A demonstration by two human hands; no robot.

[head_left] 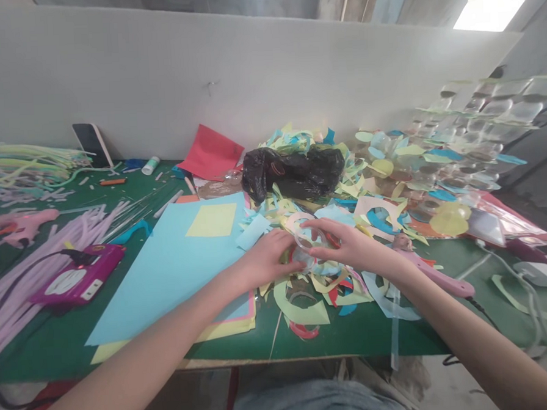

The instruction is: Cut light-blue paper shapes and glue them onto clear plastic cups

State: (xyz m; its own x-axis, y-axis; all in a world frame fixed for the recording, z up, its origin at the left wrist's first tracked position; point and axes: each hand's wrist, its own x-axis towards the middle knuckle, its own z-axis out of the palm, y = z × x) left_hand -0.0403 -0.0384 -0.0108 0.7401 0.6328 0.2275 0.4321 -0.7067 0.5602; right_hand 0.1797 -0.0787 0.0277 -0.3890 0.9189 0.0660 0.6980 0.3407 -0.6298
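Observation:
Over a heap of paper scraps, both hands meet at a small clear plastic cup (306, 258), whose exact shape is partly hidden by fingers. My left hand (272, 255) grips it from the left, thumb low and fingers curled above. From the right, my right hand (342, 243) pinches its rim between thumb and fingers. Beneath and around them lie cut paper offcuts with round holes, among them a pale green piece (306, 307). Left of my hands is a stack of coloured paper with a light blue sheet (180, 259) on top and a small yellow sheet (212, 220) lying on it.
A black plastic bag (294, 172) lies behind the scraps. A pink hot glue gun (435, 275) with its cord rests near my right forearm. Stacked clear cups (493, 111) rise at the right. A purple power box (80, 276) and lilac strips (26, 303) occupy the left.

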